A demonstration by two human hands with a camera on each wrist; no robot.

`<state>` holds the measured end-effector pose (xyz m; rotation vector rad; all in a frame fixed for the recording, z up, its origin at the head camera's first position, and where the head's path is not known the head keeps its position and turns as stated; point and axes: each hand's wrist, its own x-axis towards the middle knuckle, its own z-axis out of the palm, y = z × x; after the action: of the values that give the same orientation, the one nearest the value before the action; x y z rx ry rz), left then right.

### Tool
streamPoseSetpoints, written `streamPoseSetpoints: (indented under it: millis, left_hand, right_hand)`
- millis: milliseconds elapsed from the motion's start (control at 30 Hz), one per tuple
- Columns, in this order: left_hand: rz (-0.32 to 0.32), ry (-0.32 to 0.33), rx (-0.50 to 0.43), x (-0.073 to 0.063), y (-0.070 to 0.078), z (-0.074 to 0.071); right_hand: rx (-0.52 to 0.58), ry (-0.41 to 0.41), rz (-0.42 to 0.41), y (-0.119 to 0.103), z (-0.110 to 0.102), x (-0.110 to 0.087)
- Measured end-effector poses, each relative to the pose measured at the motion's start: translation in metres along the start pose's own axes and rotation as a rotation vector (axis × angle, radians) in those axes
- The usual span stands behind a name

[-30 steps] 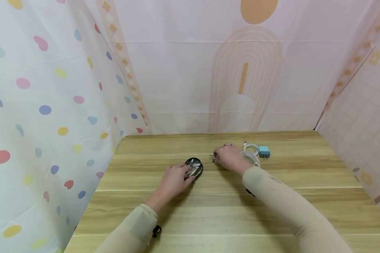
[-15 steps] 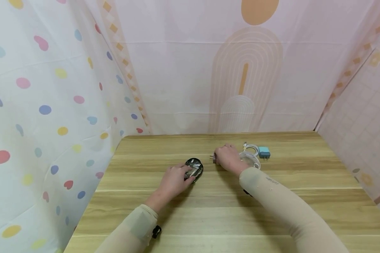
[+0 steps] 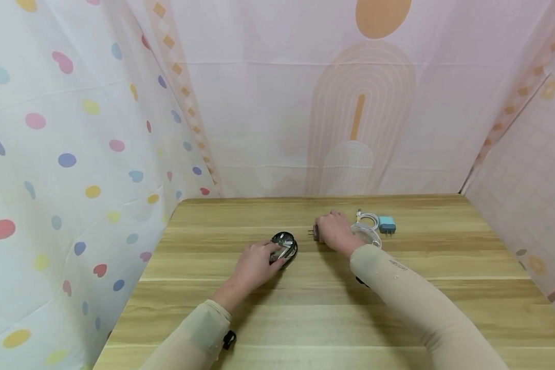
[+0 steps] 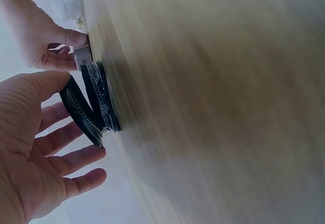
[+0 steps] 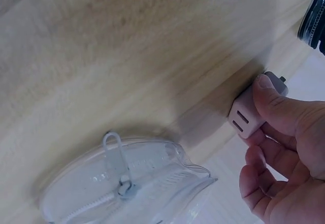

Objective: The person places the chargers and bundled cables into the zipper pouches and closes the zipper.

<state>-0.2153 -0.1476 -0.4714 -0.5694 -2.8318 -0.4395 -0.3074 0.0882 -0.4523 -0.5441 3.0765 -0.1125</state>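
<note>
My left hand holds a small round see-through zip pouch with black trim, near the middle of the table. In the left wrist view the pouch gapes in a V, its upper flap between thumb and fingers. My right hand pinches a dull pink plug charger low at the tabletop, prongs pointing left towards the pouch. Two slots show on the charger in the right wrist view, with the thumb on its side. Part of the charger is hidden by the fingers.
A clear pouch with a white zipper lies beside my right wrist. Behind it are a coiled white cable and a teal plug charger. The wooden table meets patterned curtains at its back and left.
My right wrist has swung slightly left, and more of the pink charger shows past the fingers. The left hand and black-trimmed pouch stay in place.
</note>
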Motion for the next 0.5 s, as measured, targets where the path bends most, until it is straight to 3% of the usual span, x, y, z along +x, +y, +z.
streamPoseSetpoints:
  millis: [300,500]
  left_hand:
    - [-0.045,0.006,-0.087,0.0,-0.002,0.001]
    - [-0.06,0.01,-0.142,0.002,-0.004,0.001]
  right_hand:
    - [-0.065,0.022,-0.07,0.004,0.002,-0.005]
    - [-0.105,0.092,-0.15,0.004,0.005,-0.014]
